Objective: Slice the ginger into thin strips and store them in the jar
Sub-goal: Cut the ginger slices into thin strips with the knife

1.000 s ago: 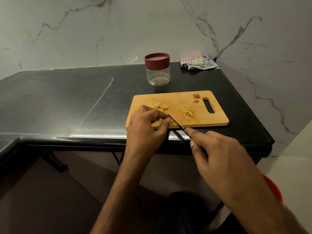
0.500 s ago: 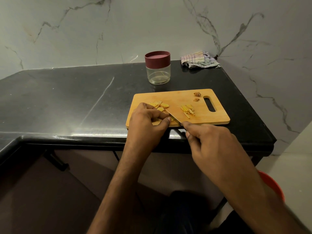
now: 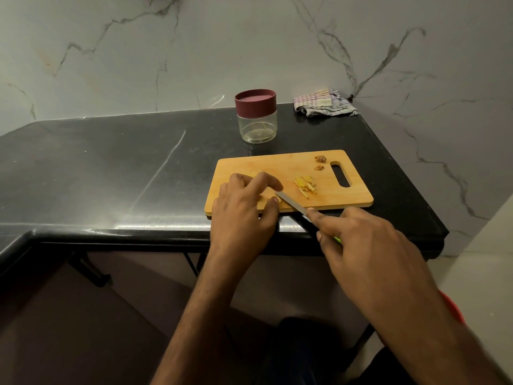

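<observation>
Now the left hand (image 3: 244,201) has crept farther over the ginger (image 3: 266,193), pinning it, while the right hand (image 3: 358,240), fingers gripping the knife (image 3: 291,202), keeps slicing strips (image 3: 305,185); jar (image 3: 256,115) still lidded.

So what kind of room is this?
Most likely a home kitchen: a dark stone counter against a marble-look wall, a wooden cutting board with cut ginger, and a lidded jar.

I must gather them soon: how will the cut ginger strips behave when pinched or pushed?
The ginger strips look thin and light, so they probably scatter when pushed. Lying loosely fanned on the cutting board, they likely need pinching in bunches, perhaps sticking to fingers.
</observation>
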